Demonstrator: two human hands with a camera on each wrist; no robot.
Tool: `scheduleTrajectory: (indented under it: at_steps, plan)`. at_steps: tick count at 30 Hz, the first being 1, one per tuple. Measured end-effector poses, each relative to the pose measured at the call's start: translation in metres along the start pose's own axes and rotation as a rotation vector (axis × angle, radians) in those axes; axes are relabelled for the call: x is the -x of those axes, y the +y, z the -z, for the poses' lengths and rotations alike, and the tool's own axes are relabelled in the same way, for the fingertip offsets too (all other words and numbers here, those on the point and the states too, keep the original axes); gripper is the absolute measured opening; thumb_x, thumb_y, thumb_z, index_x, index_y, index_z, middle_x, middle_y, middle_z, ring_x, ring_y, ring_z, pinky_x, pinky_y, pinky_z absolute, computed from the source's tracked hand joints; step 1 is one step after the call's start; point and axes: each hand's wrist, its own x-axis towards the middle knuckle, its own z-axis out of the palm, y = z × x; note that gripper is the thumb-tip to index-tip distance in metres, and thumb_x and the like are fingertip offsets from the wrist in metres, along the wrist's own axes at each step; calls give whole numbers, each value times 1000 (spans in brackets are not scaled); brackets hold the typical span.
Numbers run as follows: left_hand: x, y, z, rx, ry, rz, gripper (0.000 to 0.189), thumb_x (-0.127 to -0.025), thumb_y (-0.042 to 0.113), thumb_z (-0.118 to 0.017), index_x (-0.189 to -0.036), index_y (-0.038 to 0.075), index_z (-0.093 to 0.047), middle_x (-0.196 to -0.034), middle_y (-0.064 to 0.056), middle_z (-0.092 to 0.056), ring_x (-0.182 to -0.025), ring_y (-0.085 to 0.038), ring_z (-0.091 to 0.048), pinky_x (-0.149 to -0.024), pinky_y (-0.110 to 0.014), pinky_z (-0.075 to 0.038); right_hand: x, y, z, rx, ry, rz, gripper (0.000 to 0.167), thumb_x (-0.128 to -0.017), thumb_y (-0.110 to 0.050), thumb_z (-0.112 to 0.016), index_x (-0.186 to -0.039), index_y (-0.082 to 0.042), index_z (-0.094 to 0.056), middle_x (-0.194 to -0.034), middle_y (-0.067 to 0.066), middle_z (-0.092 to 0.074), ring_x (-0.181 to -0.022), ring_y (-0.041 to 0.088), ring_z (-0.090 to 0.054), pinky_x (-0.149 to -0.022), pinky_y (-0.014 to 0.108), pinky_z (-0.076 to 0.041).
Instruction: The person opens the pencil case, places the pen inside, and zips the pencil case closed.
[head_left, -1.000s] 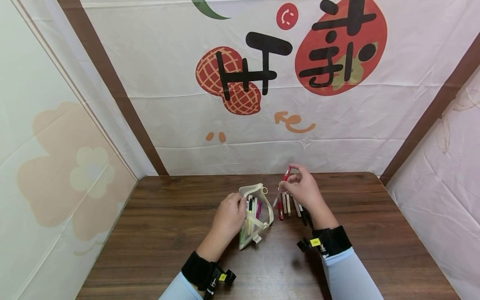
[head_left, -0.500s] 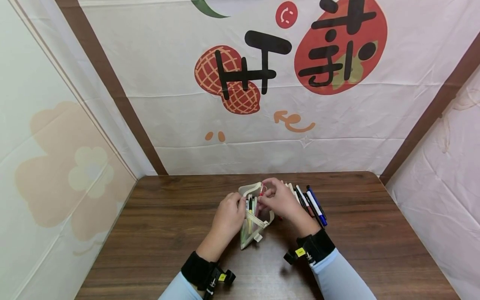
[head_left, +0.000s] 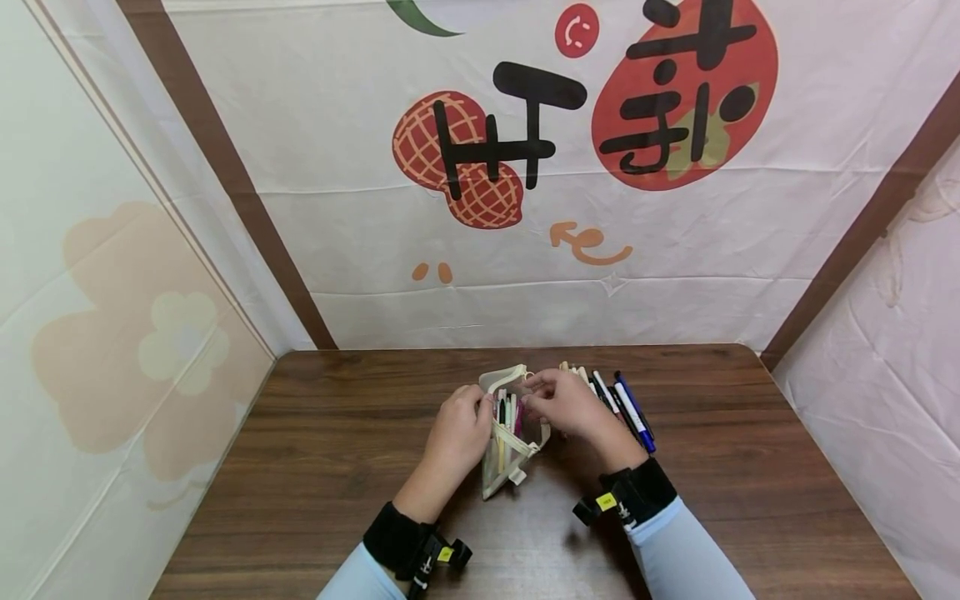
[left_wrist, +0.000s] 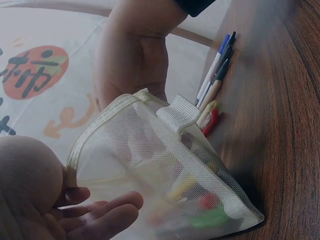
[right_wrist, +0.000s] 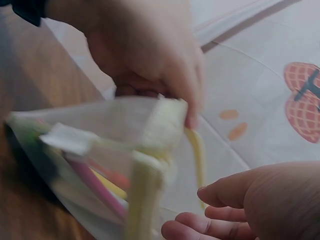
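Note:
A cream mesh pencil pouch (head_left: 491,479) stands on the table with its zippered mouth spread. Several pens (head_left: 507,412) are inside, and a purple pen (right_wrist: 92,185) shows through the mesh in the right wrist view. My left hand (head_left: 461,425) pinches the left side of the pouch's rim; in the left wrist view the thumb and fingers sit at the edge binding (left_wrist: 75,162). At the right side of the mouth is my right hand (head_left: 564,404), its fingers loosely bent with no pen showing between them. In the right wrist view its thumb overlaps the yellowish rim (right_wrist: 197,155).
To the right of the pouch a row of pens and markers lies on the wooden table (head_left: 360,433), including a blue-and-white marker (head_left: 633,412). A red pen (left_wrist: 214,121) lies nearest the pouch in the left wrist view. A printed cloth (head_left: 360,317) hangs behind the table.
My right hand has carried a red pen left from the row to the pouch's mouth, and the pen no longer shows in its fingers. The left hand has stayed on the rim.

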Motion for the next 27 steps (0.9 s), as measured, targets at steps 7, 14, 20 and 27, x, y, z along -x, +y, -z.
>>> scheduleTrajectory:
  at_steps: [7, 14, 20, 27]
  plan:
    - [0, 0, -1, 0, -1, -7, 26, -116, 20, -59, -97, 7, -73, -96, -8, -68, -83, -20, -61, -77, -40, -56, 2, 12, 36, 114, 104, -49, 34, -111, -22, -72, -139, -4, -74, -108, 17, -85, -92, 38, -82, -67, 32, -54]
    - [0, 0, -1, -5, -16, -3, 26, -116, 20, -59, -99, 7, -73, -97, -8, -69, -84, -20, -60, -77, -40, -55, 6, 30, 66, 245, 172, -126, 41, -113, -28, -68, -145, -2, -72, -128, 20, -80, -108, 35, -79, -88, 49, -64]
    - [1, 0, -1, -1, -21, 3, 26, -116, 20, -59, -100, 6, -74, -96, -8, -68, -83, -20, -59, -76, -39, -55, 10, 45, 82, 302, 184, -200, 43, -115, -29, -66, -148, -1, -69, -142, 27, -74, -125, 45, -74, -101, 59, -62]
    - [1, -1, -2, -5, -4, -14, 25, -115, 20, -59, -100, 6, -75, -97, -9, -70, -84, -21, -61, -78, -41, -56, 16, 59, 95, 350, 199, -270, 47, -114, -30, -68, -146, 3, -68, -140, 30, -73, -125, 47, -73, -102, 61, -60]
